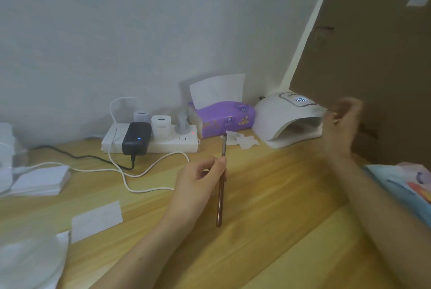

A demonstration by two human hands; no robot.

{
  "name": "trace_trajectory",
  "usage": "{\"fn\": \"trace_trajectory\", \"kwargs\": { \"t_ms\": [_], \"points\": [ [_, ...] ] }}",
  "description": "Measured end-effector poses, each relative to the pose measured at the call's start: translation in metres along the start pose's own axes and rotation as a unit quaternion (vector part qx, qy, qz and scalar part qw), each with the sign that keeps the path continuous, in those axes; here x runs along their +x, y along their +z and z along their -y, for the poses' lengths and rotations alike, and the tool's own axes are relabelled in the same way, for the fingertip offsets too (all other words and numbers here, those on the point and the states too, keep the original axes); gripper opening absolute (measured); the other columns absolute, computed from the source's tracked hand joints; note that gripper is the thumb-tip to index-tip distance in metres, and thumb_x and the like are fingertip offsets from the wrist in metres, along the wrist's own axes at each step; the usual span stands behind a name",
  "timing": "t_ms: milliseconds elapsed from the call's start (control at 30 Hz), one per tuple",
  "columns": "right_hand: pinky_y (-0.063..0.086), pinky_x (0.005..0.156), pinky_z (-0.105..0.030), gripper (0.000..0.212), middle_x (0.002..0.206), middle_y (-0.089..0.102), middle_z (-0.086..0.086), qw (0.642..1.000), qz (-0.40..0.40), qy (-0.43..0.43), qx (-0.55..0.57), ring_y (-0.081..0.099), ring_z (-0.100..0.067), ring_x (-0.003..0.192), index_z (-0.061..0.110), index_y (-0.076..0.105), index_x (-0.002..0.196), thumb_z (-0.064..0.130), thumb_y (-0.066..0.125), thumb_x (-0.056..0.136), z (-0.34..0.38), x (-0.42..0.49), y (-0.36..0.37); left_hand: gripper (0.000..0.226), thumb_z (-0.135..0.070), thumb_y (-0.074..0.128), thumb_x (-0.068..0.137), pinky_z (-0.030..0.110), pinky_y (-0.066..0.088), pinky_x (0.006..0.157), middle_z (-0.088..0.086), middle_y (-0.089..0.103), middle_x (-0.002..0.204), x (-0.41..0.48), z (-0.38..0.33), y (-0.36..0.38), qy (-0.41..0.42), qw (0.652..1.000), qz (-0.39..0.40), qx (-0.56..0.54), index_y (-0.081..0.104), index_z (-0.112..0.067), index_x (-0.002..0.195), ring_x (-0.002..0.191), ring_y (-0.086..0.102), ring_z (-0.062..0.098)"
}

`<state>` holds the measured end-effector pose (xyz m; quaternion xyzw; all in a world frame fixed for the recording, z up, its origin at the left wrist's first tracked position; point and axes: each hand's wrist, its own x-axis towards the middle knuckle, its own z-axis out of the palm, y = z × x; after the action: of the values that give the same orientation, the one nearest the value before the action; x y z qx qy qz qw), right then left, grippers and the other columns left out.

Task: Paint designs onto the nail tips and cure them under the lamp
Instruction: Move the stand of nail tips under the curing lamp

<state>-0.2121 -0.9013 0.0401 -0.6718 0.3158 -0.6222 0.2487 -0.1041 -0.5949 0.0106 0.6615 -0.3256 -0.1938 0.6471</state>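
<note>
My left hand (200, 180) holds a thin nail brush (221, 186) with a dark red handle and a metal ferrule, its tip pointing up and away over the wooden table (268, 195). A white curing lamp (286, 120) stands at the back right, with its display lit and its opening facing me. My right hand (342, 127) is raised just right of the lamp's opening, blurred, its fingers curled around something small that I cannot make out. No nail tip shows clearly.
A white power strip (163, 141) with several plugs, a black adapter (136, 137) and trailing cables lies at the back. A purple tissue pack (224, 118) sits beside the lamp. A large cardboard box (373, 55) fills the right. White paper sheets (95, 218) lie at the left.
</note>
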Motion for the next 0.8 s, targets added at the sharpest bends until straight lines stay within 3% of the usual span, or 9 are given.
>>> {"fn": "trace_trajectory", "kwargs": {
  "t_ms": [100, 200, 300, 500, 600, 700, 767, 800],
  "points": [
    [0.031, 0.1, -0.035, 0.07, 0.116, 0.063, 0.016, 0.968, 0.184, -0.074, -0.153, 0.042, -0.019, 0.116, 0.033, 0.031, 0.152, 0.011, 0.051, 0.089, 0.018, 0.016, 0.015, 0.044, -0.031, 0.057, 0.098, 0.018, 0.029, 0.046, -0.012, 0.044, 0.05, 0.0, -0.001, 0.0, -0.004, 1.0, -0.003, -0.008, 0.058, -0.021, 0.056, 0.045, 0.036, 0.009],
    [0.03, 0.105, -0.043, 0.077, 0.13, 0.063, 0.002, 0.929, 0.262, -0.063, -0.253, 0.04, -0.034, 0.126, 0.038, 0.012, 0.158, 0.017, 0.052, 0.095, 0.026, 0.034, 0.027, 0.043, -0.031, 0.057, 0.098, 0.018, 0.028, 0.046, -0.012, 0.044, 0.049, -0.001, -0.001, 0.0, -0.006, 1.0, -0.004, -0.015, 0.059, -0.021, 0.056, 0.044, 0.035, 0.009],
    [0.029, 0.105, -0.049, 0.075, 0.131, 0.06, -0.009, 0.914, 0.29, -0.075, -0.273, 0.041, -0.036, 0.126, 0.041, 0.009, 0.158, 0.019, 0.051, 0.1, 0.024, 0.042, 0.03, 0.044, -0.032, 0.057, 0.098, 0.021, 0.027, 0.048, -0.011, 0.042, 0.049, -0.002, -0.002, 0.0, -0.009, 1.0, -0.001, -0.017, 0.059, -0.02, 0.056, 0.046, 0.035, 0.009],
    [0.033, 0.1, -0.048, 0.07, 0.107, 0.07, 0.001, 0.908, 0.221, -0.201, -0.293, 0.047, -0.031, 0.105, 0.036, 0.03, 0.155, 0.011, 0.055, 0.095, 0.022, 0.039, 0.035, 0.043, -0.03, 0.057, 0.098, 0.021, 0.027, 0.048, -0.008, 0.043, 0.052, -0.001, -0.004, 0.0, -0.006, 1.0, 0.005, -0.021, 0.058, -0.02, 0.056, 0.048, 0.035, 0.011],
    [0.026, 0.107, -0.045, 0.065, 0.112, 0.07, 0.01, 0.885, 0.255, -0.202, -0.334, 0.046, -0.029, 0.11, 0.038, 0.027, 0.156, 0.018, 0.05, 0.098, 0.025, 0.04, 0.035, 0.045, -0.026, 0.056, 0.099, 0.016, 0.027, 0.046, -0.011, 0.047, 0.054, -0.002, -0.006, 0.0, -0.004, 1.0, 0.007, -0.025, 0.057, -0.021, 0.055, 0.047, 0.036, 0.009],
    [0.02, 0.114, -0.045, 0.072, 0.127, 0.063, 0.005, 0.866, 0.298, -0.159, -0.37, 0.041, -0.025, 0.125, 0.035, 0.02, 0.158, 0.019, 0.052, 0.095, 0.044, 0.035, 0.032, 0.044, -0.027, 0.056, 0.099, 0.013, 0.029, 0.047, -0.013, 0.048, 0.053, -0.005, -0.013, -0.001, -0.014, 0.999, 0.014, -0.045, 0.059, -0.023, 0.055, 0.048, 0.037, 0.007],
    [0.025, 0.113, -0.044, 0.071, 0.132, 0.057, -0.007, 0.873, 0.289, -0.225, -0.322, 0.042, -0.029, 0.127, 0.026, 0.025, 0.158, 0.018, 0.056, 0.094, 0.063, 0.01, 0.028, 0.043, -0.029, 0.056, 0.099, 0.013, 0.03, 0.048, -0.013, 0.049, 0.053, -0.007, -0.021, -0.002, -0.032, 0.998, 0.015, -0.054, 0.062, -0.023, 0.057, 0.048, 0.038, 0.005],
    [0.029, 0.112, -0.038, 0.069, 0.129, 0.056, -0.008, 0.888, 0.291, -0.265, -0.239, 0.045, -0.029, 0.124, 0.023, 0.031, 0.155, 0.016, 0.058, 0.092, 0.074, -0.015, 0.021, 0.043, -0.03, 0.056, 0.1, 0.013, 0.031, 0.047, -0.013, 0.051, 0.053, -0.009, -0.025, -0.003, -0.044, 0.997, 0.011, -0.065, 0.063, -0.023, 0.058, 0.047, 0.039, 0.004]
  ]
}}
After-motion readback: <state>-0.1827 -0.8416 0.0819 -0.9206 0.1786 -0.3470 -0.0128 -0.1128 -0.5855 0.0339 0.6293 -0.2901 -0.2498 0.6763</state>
